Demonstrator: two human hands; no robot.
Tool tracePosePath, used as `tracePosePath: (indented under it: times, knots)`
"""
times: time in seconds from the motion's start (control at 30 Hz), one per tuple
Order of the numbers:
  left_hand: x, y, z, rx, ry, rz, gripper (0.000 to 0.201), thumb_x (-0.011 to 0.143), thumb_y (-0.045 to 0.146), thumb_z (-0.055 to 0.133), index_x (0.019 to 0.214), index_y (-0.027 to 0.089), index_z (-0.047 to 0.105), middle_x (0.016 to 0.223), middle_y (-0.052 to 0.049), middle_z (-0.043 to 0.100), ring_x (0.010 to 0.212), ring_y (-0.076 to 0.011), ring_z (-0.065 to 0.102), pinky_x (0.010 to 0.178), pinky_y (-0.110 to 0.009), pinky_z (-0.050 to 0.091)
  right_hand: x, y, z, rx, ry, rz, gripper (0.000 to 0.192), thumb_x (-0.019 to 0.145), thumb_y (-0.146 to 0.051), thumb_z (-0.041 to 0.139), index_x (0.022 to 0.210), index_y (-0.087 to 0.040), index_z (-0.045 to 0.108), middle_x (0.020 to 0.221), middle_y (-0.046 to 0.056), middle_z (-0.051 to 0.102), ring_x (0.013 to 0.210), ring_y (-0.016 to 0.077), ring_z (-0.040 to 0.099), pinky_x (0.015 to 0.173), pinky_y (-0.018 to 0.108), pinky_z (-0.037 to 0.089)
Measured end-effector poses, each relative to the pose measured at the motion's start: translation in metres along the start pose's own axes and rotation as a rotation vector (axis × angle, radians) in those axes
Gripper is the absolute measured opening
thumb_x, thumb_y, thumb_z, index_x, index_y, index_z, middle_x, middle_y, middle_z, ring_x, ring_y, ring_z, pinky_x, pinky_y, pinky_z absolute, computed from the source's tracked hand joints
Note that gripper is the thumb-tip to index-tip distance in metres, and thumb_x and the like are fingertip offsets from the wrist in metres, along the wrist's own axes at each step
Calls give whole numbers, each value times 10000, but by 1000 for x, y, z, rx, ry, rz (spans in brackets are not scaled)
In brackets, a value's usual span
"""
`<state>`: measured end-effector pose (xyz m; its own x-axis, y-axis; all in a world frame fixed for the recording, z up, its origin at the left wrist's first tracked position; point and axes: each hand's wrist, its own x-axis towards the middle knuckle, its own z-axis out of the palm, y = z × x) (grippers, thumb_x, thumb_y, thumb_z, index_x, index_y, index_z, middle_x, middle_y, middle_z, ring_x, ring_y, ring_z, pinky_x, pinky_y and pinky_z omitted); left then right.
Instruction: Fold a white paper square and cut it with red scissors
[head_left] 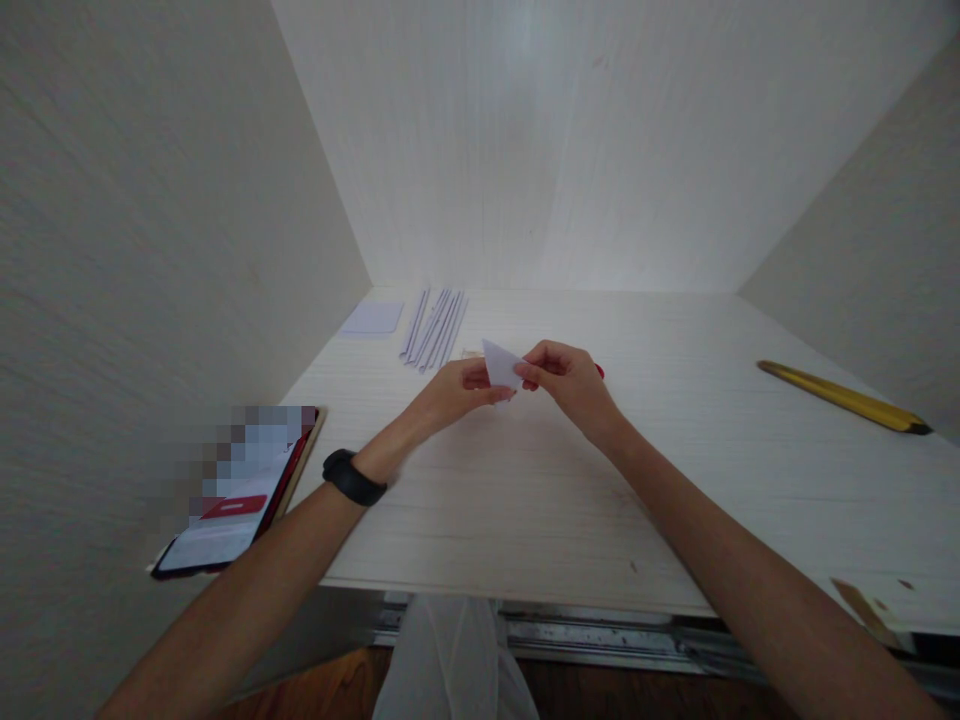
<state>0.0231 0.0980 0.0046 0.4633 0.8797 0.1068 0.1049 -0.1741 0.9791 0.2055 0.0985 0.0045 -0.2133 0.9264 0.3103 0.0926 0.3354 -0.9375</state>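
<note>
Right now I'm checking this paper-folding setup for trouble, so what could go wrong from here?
The small folded paper is pinched in the air between the left hand and right hand, so a slip could skew the crease. The phone lies at the desk's front left corner, close to the left forearm, and might get nudged off. The yellow ruler near the right edge could be knocked too.

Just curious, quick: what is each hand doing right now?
Left hand: pinching the white paper.
Right hand: pinching the same paper.
</note>
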Motion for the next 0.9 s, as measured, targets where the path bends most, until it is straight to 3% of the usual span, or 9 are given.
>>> tracePosePath:
  times: [0.33, 0.57, 0.9]
  knots:
    - [-2, 3, 0, -49, -34, -30, 132, 726, 243, 681, 802, 136, 692, 713, -43, 702, 603, -123, 630, 595, -250, 501, 0, 1, -1, -63, -52, -3, 274, 728, -437, 668, 712, -179, 579, 633, 1, 603, 560, 110, 526, 544, 260, 433]
    - [-1, 3, 0, -6, -38, -30, 124, 743, 227, 660, 805, 127, 697, 705, -38, 691, 582, -110, 605, 581, -241, 492, 0, 5, 0, -280, -55, -2, 170, 744, -324, 614, 677, -179, 558, 637, 7, 592, 585, 126, 528, 549, 264, 407]
    - [-1, 3, -1, -5, 8, -86, 108, 707, 218, 694, 764, 127, 708, 679, -45, 696, 582, -117, 611, 589, -247, 492, 0, 6, 1, -281, -38, 15, 231, 741, -367, 621, 634, -184, 529, 606, 2, 559, 568, 128, 513, 535, 262, 390]
